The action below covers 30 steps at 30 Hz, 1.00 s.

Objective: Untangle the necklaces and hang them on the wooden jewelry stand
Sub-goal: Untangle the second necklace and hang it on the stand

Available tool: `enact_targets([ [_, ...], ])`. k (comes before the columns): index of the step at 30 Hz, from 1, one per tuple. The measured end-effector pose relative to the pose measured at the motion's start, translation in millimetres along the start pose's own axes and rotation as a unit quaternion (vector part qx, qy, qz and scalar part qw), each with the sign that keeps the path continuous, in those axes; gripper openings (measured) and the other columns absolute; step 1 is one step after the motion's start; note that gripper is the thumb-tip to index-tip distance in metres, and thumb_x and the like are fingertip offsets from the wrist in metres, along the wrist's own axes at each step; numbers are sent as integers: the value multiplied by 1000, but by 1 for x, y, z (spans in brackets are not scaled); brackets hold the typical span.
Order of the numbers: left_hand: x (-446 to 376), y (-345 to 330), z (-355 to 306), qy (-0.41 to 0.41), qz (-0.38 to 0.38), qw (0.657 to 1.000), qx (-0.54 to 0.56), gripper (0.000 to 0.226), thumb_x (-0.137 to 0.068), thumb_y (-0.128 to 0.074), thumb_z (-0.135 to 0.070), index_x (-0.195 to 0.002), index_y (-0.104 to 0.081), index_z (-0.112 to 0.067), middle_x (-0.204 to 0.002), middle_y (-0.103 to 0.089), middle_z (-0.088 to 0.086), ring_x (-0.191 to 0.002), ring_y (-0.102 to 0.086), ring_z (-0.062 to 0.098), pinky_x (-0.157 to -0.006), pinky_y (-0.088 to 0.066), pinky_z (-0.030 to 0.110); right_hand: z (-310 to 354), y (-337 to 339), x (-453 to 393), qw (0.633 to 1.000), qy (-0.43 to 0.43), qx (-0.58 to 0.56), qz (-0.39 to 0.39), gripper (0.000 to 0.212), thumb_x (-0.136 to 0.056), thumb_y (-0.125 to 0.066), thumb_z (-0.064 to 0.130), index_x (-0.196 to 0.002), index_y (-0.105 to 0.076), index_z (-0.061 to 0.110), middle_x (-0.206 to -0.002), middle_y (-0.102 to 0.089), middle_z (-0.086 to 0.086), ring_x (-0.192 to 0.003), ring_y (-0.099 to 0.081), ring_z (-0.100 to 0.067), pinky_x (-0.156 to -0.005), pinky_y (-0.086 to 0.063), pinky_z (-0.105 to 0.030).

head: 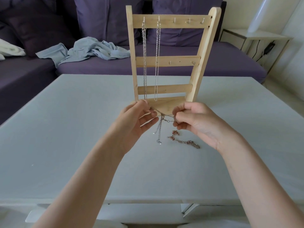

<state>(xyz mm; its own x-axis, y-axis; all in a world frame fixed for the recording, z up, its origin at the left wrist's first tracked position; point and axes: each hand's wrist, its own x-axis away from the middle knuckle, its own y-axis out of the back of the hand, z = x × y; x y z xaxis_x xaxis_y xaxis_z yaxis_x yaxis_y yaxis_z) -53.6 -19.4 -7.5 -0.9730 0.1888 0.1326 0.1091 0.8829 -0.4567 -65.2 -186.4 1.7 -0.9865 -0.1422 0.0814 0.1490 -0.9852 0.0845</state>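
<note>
Knot [162, 116] sits midway between your left hand [136, 119] and right hand [194, 122]; both pinch the chain, stretched sideways.

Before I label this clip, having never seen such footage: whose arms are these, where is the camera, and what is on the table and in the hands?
There is no machine: a person wears a camera on the head, looking down at their own arms. The left hand and right hand each pinch a thin tangled silver necklace, stretched between them above the pale table. A pink-beaded necklace lies loose on the table. Behind stands the wooden jewelry stand, with two silver chains already hanging from its top hooks. A purple sofa is beyond.
</note>
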Motion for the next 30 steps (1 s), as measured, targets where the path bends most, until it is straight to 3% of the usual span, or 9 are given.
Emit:
enact_targets([
  [4,0,-4,1,16,0,999,51,17,-90,-46,-5,-74,-51,-6,-59,-55,1,-60,-62,14,-71,-57,27,-1,-3,-1,998,16,63,-23,16,-81,-55,-3,-72,-64,7,-71,-60,-2,-64,-56,-12,-64,-48,-20],
  [8,0,-7,2,27,-7,996,82,16,-89,-46,-2,-74,-51,-6,-59,-53,4,-56,-61,15,-64,-57,27,-1,-1,0,998,39,45,-18,25,-82,-51,-4,-63,-60,8,-64,-58,2,-68,-56,-11,-64,-46,-21],
  [11,-1,-6,3,26,-29,996,78,17,-87,-45,1,-73,-50,-5,-61,-53,5,-56,-61,15,-64,-57,27,1,-1,0,999,40,-8,12,28,-81,-51,-5,-58,-57,9,-71,-59,-1,-75,-56,-13,-64,-46,-21],
  [15,-3,-2,4,34,-74,992,92,24,-87,-44,4,-66,-47,-7,-55,-56,6,-58,-62,16,-65,-59,29,3,1,0,992,52,-108,27,14,-64,-49,8,-54,-57,13,-70,-66,0,-75,-62,-11,-63,-47,-20],
  [19,-4,0,4,42,-85,989,115,20,-87,-45,4,-70,-47,-7,-68,-50,11,-56,-65,18,-60,-58,29,5,2,2,983,61,-170,40,17,-76,-48,4,-61,-54,12,-64,-61,0,-73,-61,-14,-68,-47,-24],
  [22,-3,-3,4,50,-76,992,89,21,-89,-41,4,-71,-46,-7,-66,-48,10,-54,-65,18,-60,-59,30,8,2,3,980,58,-191,23,23,-85,-44,0,-66,-52,10,-57,-52,0,-65,-58,-16,-68,-45,-25],
  [26,0,-13,9,57,-43,997,-5,21,-92,-40,1,-73,-47,-7,-68,-47,8,-56,-63,17,-64,-59,30,9,-2,2,978,54,-202,12,22,-89,-41,-1,-72,-53,7,-52,-42,2,-51,-42,-14,-55,-36,-21],
  [30,3,-20,17,72,-9,994,-87,18,-93,-43,-2,-77,-51,-7,-76,-47,7,-63,-59,16,-61,-58,28,10,-4,2,980,56,-191,14,19,-91,-44,1,-79,-59,5,-55,-45,2,-48,-35,-11,-49,-30,-19],
])
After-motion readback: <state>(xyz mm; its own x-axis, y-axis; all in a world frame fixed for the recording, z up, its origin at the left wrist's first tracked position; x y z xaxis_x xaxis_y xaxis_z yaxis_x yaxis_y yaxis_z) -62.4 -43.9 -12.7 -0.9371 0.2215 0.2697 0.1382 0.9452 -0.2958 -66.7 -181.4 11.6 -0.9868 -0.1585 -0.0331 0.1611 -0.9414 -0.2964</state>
